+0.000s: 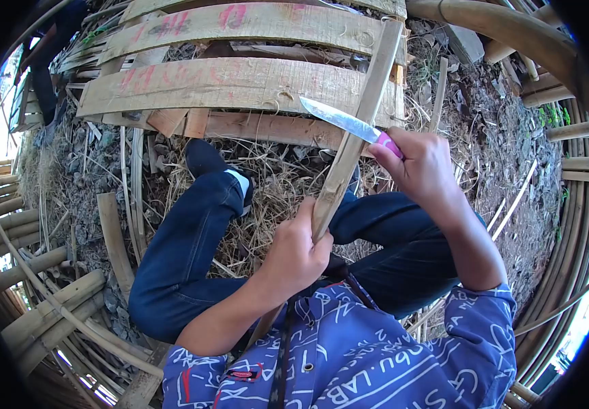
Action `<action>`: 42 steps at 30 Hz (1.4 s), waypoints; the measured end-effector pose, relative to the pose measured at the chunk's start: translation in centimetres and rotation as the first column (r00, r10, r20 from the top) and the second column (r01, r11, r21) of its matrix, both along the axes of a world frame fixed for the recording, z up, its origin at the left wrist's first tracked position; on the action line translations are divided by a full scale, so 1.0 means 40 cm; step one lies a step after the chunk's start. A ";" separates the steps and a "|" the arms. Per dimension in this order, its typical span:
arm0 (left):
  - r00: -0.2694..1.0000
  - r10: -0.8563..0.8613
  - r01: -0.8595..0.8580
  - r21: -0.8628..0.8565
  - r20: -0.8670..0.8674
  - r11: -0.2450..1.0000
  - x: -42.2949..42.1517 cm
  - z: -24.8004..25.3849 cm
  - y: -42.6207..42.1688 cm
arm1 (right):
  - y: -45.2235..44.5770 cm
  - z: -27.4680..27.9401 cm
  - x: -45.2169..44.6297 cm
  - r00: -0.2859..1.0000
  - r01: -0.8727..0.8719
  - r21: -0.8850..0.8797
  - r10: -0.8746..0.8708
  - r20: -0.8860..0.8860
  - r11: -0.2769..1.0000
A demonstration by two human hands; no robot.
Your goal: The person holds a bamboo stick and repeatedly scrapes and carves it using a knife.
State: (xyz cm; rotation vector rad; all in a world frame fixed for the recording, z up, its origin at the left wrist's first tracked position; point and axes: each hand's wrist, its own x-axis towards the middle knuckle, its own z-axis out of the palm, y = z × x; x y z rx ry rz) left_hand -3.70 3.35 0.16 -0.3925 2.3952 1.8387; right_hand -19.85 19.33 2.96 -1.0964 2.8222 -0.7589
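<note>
A long bamboo strip (357,133) slants up from my lap, its far end resting at the slatted wooden pallet. Closed round its lower part is my left hand (299,244). My right hand (423,163) grips a knife (341,119) by its pink handle. The blade points to the left and lies across the strip, well above my left hand; whether its edge bites into the strip I cannot tell. Curled shavings cling to the pallet boards near the blade.
In front of me stands the pallet (192,85) of rough planks with pink marks. Straw and shavings (267,177) cover the ground between my legs. Bamboo poles (8,225) enclose both sides, and a thick pole (506,27) crosses the upper right. Another person's leg (46,75) shows at upper left.
</note>
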 end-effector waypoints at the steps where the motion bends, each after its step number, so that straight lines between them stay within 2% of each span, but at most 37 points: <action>1: 1.000 -0.014 0.013 0.012 0.022 1.000 -0.004 0.000 -0.003 | -0.002 -0.006 -0.007 1.000 0.001 0.000 -0.001 -0.004 1.000; 3: 0.998 -0.040 0.039 0.031 0.053 0.999 -0.001 0.000 0.000 | 0.005 -0.018 -0.009 0.997 -0.030 0.004 0.030 -0.075 1.000; 6: 0.998 -0.026 0.026 -0.006 0.054 1.000 0.002 0.006 0.002 | 0.006 -0.017 -0.033 0.999 0.050 0.010 -0.050 -0.022 0.999; 14: 0.997 -0.037 0.037 0.009 0.071 0.999 0.000 -0.005 0.006 | 0.011 -0.012 -0.066 0.996 0.050 0.017 -0.049 -0.074 0.999; 16: 0.997 -0.053 0.052 0.012 0.055 0.999 0.000 -0.005 0.013 | 0.014 -0.012 -0.088 0.990 0.120 -0.046 -0.124 -0.073 0.992; 18: 0.997 -0.066 0.066 0.012 0.035 0.998 0.001 0.000 0.017 | 0.021 -0.004 -0.109 0.988 0.133 -0.034 -0.135 -0.079 0.991; 20: 0.989 -0.082 0.079 0.028 0.122 0.996 0.004 0.012 0.020 | 0.029 -0.009 -0.133 0.980 0.155 -0.059 -0.161 -0.120 0.986; 23: 0.993 -0.065 0.061 0.046 0.098 0.997 0.006 -0.002 0.024 | 0.033 -0.002 -0.153 0.985 0.155 -0.025 -0.157 -0.068 0.988; 27: 0.990 -0.077 0.073 0.038 0.115 0.997 0.008 -0.001 0.028 | 0.045 -0.011 -0.175 0.979 0.173 -0.056 -0.178 -0.103 0.983; 29: 0.991 -0.090 0.085 0.051 0.103 0.995 0.008 -0.010 0.029 | 0.050 -0.008 -0.187 0.975 0.197 0.000 -0.196 -0.102 0.981; 33: 0.992 -0.084 0.080 0.045 0.091 0.996 0.006 -0.007 0.026 | 0.042 -0.005 -0.193 0.974 0.184 -0.002 -0.183 -0.136 0.983; 35: 0.993 -0.085 0.082 0.041 0.086 0.996 0.000 0.003 0.025 | 0.039 0.001 -0.198 0.979 0.181 -0.007 -0.181 -0.091 0.983; 40: 0.993 -0.072 0.069 0.035 0.091 0.997 -0.001 0.001 0.019 | 0.031 0.021 -0.214 0.977 0.181 0.061 -0.172 -0.122 0.982; 42: 0.993 -0.069 0.065 0.041 0.096 0.997 -0.004 0.003 0.016 | 0.030 0.006 -0.225 0.973 0.168 0.035 -0.160 -0.169 0.985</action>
